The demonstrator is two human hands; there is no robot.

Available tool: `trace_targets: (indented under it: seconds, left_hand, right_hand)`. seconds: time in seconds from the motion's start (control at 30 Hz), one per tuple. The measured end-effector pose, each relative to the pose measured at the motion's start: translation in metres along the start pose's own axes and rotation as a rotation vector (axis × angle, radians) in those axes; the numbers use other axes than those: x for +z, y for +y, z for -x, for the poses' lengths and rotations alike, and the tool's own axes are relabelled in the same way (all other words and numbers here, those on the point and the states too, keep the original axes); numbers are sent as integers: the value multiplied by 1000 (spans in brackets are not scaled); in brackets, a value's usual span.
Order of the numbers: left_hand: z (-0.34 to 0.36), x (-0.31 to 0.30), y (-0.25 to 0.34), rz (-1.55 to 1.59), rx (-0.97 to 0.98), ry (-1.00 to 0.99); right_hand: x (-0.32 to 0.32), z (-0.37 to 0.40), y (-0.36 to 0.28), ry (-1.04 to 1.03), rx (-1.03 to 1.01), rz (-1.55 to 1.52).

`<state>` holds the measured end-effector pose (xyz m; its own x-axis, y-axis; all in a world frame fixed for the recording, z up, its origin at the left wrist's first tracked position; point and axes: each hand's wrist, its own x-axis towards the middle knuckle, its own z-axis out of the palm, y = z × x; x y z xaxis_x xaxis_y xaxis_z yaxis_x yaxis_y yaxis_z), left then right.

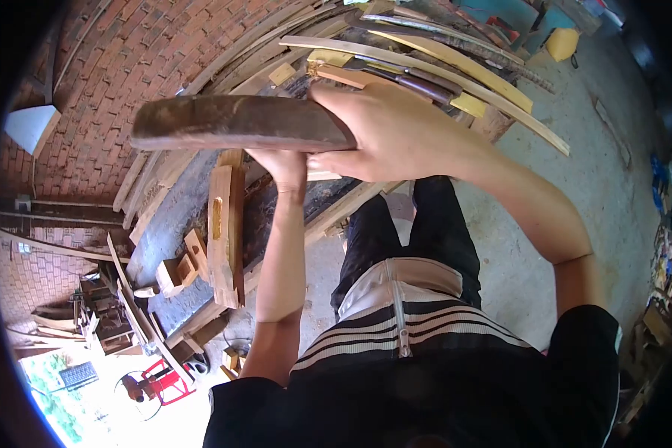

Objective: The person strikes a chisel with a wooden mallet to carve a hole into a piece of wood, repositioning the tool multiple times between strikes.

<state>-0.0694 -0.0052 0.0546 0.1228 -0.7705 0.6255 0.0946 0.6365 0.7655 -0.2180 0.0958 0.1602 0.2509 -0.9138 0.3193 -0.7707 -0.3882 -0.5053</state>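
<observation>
Right hand [396, 134]: clenched on the near end of the dark wooden piece [231, 123], with the fingers over the top edge and the thumb pressed along the lower edge.
Left hand [285, 168]: raised under the piece, just left of the right thumb and touching its underside. The fingertips are hidden behind the wood, so it cannot be told whether this hand grasps or only props.
Long axis: the piece runs nearly level and straight out to the left of the right-hand grip, bowing slightly. Its far end hangs free with nothing under it.
Where the piece lies: almost all of its length is to the left of both hands, held up in the air in front of the person.
Nearer hand: both hands are at the same end. The right hand covers the very end and the left hand sits just inboard of it.
Below the grip: a slotted wooden block [224, 224] stands on edge, well apart from the piece.
Beyond the grip: a stack of curved slats [440, 56] lies past the right hand's knuckles.
</observation>
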Motion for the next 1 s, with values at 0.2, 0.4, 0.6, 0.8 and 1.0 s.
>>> trace_targets:
  seconds: [0.2, 0.4, 0.6, 0.8, 1.0]
  left_hand:
    - [-1, -12, 8, 66, -206, -1]
    - [29, -28, 26, 222, -90, 5]
    - [73, -76, 28, 182, -160, 143]
    - [57, -81, 26, 265, -287, 415]
    - [6, -65, 29, 299, -223, 265]
  right_hand:
    - [40, -9, 37, 5, 349, -669]
    - [121, 25, 97, -247, 644, -296]
    - [153, 41, 107, -167, 511, 33]
    - [153, 41, 101, -162, 511, 39]
    - [152, 41, 102, -136, 515, 40]
